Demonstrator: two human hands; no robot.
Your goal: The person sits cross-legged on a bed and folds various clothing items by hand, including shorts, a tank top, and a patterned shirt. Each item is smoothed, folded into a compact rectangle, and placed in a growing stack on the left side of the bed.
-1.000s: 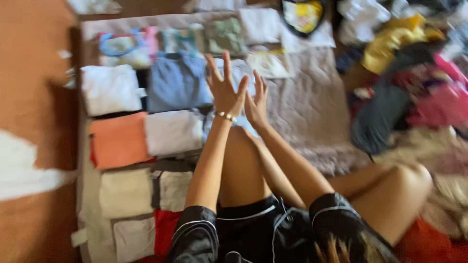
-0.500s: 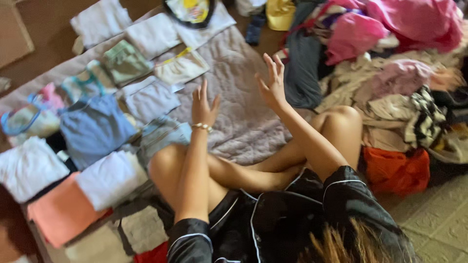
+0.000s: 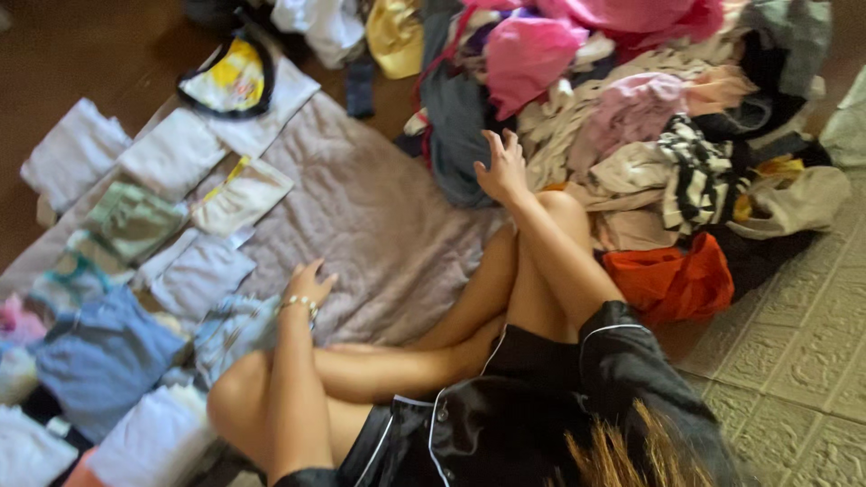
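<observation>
Since the earlier frames, our left hand [image 3: 309,282] has dropped from its raised position to the quilted blanket [image 3: 379,216], and our right hand [image 3: 502,168] has swung out toward the heap of clothes [image 3: 649,117]; the view has turned rightward with it.

At the far left, folded garments lie in rows along the blanket's edge: white pieces, a green folded piece [image 3: 133,216], a blue folded garment [image 3: 104,356]. A pale folded cloth [image 3: 242,197] sits just above them on the blanket.

Our left hand rests on the blanket beside our knee, touching or just beside a light blue folded item [image 3: 236,329]. Its fingers are loosely spread and grip nothing. A beaded bracelet [image 3: 300,303] circles the wrist. The forearm runs down toward the bottom edge.

Our right arm is extended forward over the raised right knee. The hand hovers at the near edge of the heap, close to a dark grey garment [image 3: 456,135]. Fingers are open and fanned, palm away from us, holding nothing. We cannot tell whether the fingertips touch fabric.

We judge the step in hand to be the reach for an unfolded garment. That move calls for closing the fingers on a single piece and drawing it free of the tangle. An orange garment [image 3: 672,275] lies at the right, on the tiled floor [image 3: 794,379].
</observation>
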